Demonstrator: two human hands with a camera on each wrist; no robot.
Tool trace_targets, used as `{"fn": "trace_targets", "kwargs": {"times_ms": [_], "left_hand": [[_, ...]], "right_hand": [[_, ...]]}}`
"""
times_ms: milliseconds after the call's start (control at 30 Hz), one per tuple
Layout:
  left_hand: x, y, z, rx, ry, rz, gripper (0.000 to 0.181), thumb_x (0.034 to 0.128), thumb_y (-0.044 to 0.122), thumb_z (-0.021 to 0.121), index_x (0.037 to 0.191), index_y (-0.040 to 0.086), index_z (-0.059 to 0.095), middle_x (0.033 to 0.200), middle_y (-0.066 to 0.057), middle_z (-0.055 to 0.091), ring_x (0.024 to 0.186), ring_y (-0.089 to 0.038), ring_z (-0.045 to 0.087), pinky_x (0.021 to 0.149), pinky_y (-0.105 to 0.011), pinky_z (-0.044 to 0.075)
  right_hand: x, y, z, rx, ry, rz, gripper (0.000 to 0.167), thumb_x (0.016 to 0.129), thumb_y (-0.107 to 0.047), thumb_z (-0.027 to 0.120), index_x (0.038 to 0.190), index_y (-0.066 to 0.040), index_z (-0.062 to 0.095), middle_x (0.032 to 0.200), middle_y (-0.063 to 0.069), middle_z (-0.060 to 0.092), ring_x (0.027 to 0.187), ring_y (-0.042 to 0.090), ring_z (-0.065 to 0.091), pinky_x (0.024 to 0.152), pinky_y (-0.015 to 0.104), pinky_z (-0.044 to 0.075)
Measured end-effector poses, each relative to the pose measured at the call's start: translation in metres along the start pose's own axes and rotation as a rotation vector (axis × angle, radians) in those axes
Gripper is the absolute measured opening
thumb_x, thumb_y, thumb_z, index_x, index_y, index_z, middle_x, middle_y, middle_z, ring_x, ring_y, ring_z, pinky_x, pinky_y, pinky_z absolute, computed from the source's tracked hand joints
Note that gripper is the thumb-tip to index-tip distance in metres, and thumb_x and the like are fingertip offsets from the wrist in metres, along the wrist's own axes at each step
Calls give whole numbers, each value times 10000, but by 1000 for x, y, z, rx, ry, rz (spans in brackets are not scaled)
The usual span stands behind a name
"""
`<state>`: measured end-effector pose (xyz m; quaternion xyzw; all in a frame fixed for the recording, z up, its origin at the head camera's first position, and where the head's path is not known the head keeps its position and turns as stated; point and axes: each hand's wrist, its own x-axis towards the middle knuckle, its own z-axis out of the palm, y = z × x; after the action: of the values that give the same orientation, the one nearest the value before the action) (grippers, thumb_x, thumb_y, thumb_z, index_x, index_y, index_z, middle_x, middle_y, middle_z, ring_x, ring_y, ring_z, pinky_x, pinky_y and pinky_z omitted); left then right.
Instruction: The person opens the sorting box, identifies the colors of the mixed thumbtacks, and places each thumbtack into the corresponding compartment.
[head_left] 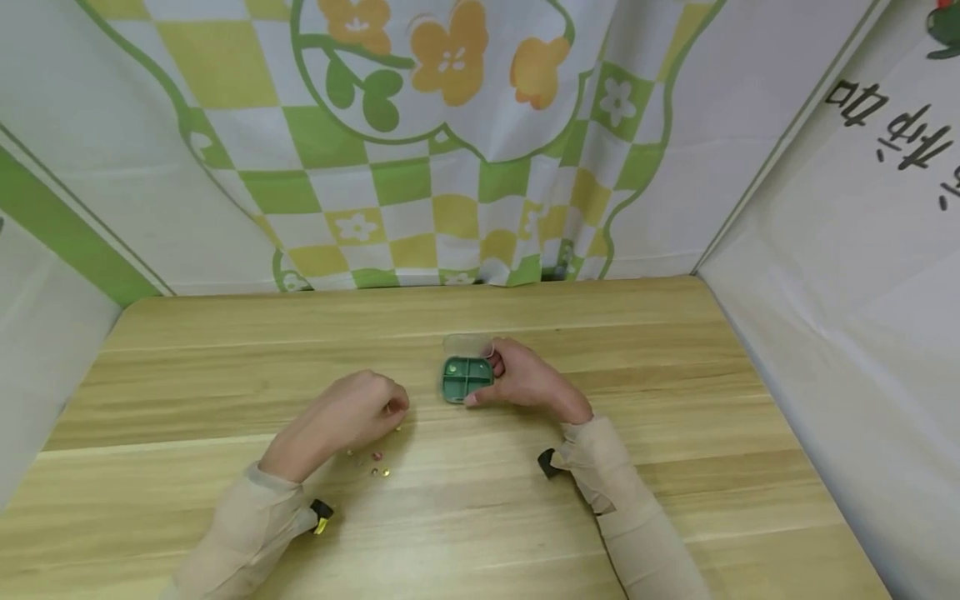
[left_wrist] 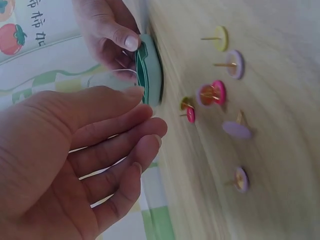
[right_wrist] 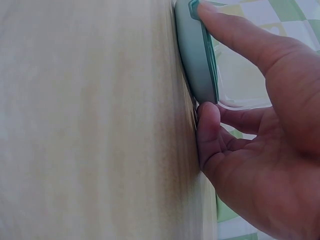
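Observation:
A small green pill box [head_left: 467, 379] with four compartments lies on the table, its clear lid [head_left: 468, 344] raised at the back. Small bright bits, their kind too small to tell, show in its two rear compartments. My right hand [head_left: 531, 382] grips the box from the right, thumb at the front edge and fingers behind. To the left, my left hand [head_left: 356, 408] hovers by several thumbtacks, its fingers loosely bent and nothing visible in them. In the left wrist view, a yellow thumbtack [left_wrist: 221, 39], a lilac thumbtack [left_wrist: 238, 129] and others lie on the wood, several with points up or sideways.
The wooden table [head_left: 637, 350] ends at a patterned curtain [head_left: 427, 192] behind the box. A white cloth wall [head_left: 840, 275] stands along the right side. Black wrist pieces stick out from both sleeves, close to the tabletop.

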<state>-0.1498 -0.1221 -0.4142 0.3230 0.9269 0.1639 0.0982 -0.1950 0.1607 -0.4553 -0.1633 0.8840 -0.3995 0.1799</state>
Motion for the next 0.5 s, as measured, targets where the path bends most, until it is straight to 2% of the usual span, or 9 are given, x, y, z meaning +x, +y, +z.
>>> {"fn": "trace_targets", "kwargs": {"times_ms": [267,400,500], "left_hand": [[-24,-9,2,-43,-6,-1,131,945,135,757,837,207,771,776,148,701,686,24,521,683,-235,502],[-37,-16,5,-121,-36,-21,93,937,185,784,862,239,779,804,178,720,714,70,568,686,-212,518],[-44,-21,9,-160,-37,-12,78,933,218,797,862,244,776,784,187,708,698,85,571,663,-194,516]], "right_hand": [[-1,1,-1,3,5,-2,560,772,-306,954,1120,-65,588,992,51,547,880,170,502,785,296,452],[-1,1,0,5,2,-2,551,772,-309,955,1100,-73,580,988,60,537,877,169,487,780,304,441],[-1,2,-1,12,0,-1,551,770,-314,955,1092,-76,575,988,64,534,877,169,483,778,303,438]]}}
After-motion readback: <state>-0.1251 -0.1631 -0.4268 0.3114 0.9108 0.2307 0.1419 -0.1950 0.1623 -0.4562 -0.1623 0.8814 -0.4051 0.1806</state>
